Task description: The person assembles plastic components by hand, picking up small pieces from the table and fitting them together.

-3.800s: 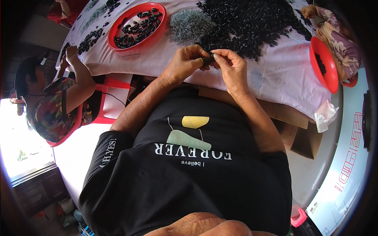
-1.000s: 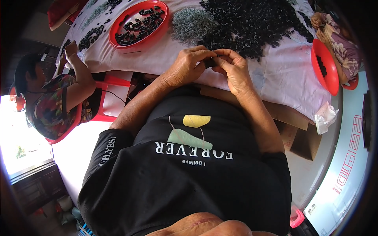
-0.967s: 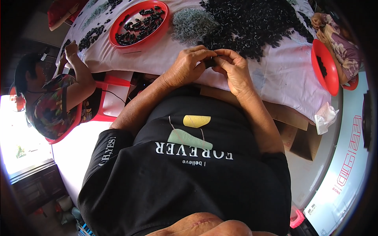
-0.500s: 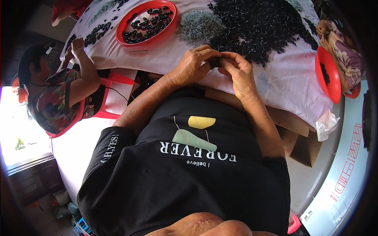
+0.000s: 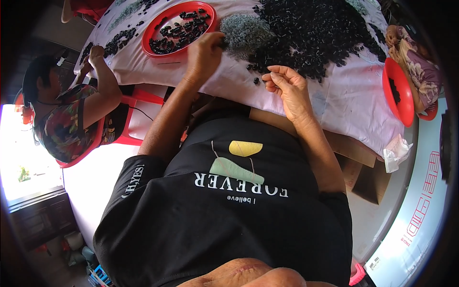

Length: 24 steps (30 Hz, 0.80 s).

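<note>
My left hand (image 5: 203, 60) is raised over the cloth between a red tray (image 5: 145, 40) and a heap of small grey metal pieces (image 5: 243, 31), which look like springs. Its fingers are closed, with a small black part (image 5: 223, 43) at the tips. My right hand (image 5: 290, 91) stays near the table's front edge, fingers curled and thumb close to the index finger; whatever is in them is too small to make out. A loose black part (image 5: 256, 81) lies beside its fingertips. Beyond spreads a large pile of black plastic parts (image 5: 311, 33).
Pink-white cloth (image 5: 344, 95) covers the table. A thin dark rod (image 5: 169, 62) lies below the tray. One person (image 5: 71, 105) sits at the left, another (image 5: 413, 71) at the right behind a red basin (image 5: 399, 91). A white plastic bag (image 5: 398, 152) hangs at the table's corner.
My hands were together over a black piece. The left one has moved away, leftward and farther across the table; the right one has stayed near its place.
</note>
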{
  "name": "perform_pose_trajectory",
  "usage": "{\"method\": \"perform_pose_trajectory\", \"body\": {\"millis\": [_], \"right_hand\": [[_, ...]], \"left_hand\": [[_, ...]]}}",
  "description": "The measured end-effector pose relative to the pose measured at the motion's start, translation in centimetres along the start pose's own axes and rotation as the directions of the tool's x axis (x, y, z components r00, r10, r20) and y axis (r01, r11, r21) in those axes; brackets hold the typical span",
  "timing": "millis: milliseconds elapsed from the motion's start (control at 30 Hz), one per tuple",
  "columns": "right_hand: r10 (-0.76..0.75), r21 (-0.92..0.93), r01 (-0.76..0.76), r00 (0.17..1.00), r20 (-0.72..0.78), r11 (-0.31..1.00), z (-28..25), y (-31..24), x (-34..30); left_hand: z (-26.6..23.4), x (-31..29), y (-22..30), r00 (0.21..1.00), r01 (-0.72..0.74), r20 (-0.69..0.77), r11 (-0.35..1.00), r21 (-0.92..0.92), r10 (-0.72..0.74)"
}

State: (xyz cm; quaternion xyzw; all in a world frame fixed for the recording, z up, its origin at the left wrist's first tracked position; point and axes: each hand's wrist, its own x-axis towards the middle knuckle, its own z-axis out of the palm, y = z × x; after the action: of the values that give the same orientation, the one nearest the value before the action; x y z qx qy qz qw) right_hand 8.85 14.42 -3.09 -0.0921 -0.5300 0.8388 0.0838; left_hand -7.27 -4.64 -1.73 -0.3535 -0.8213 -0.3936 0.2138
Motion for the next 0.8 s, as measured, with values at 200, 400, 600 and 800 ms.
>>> {"method": "perform_pose_trajectory", "body": {"millis": [200, 400, 600, 800], "right_hand": [[0.010, -0.025, -0.009, 1.000, 0.023, 1.000, -0.5, 0.3, 0.2], [-0.019, 0.083, 0.025, 0.997, -0.074, 0.996, -0.2, -0.2, 0.2], [-0.088, 0.101, 0.115, 0.967, -0.237, 0.988, -1.3, -1.1, 0.6], [-0.284, -0.147, 0.248, 0.900, -0.331, 0.957, -1.7, -1.6, 0.9]], "left_hand": [[-3.2, 1.0, -5.4, 0.967, 0.217, -0.175, 0.959, 0.181, -0.185], [-3.5, 0.6, -6.6, 0.951, 0.285, -0.185, 0.933, 0.219, -0.247], [-1.6, 0.5, -1.5, 0.993, 0.094, 0.070, 0.996, -0.014, -0.093], [0.9, 0.2, 2.9, 0.952, -0.060, 0.286, 0.984, -0.165, 0.106]]}}
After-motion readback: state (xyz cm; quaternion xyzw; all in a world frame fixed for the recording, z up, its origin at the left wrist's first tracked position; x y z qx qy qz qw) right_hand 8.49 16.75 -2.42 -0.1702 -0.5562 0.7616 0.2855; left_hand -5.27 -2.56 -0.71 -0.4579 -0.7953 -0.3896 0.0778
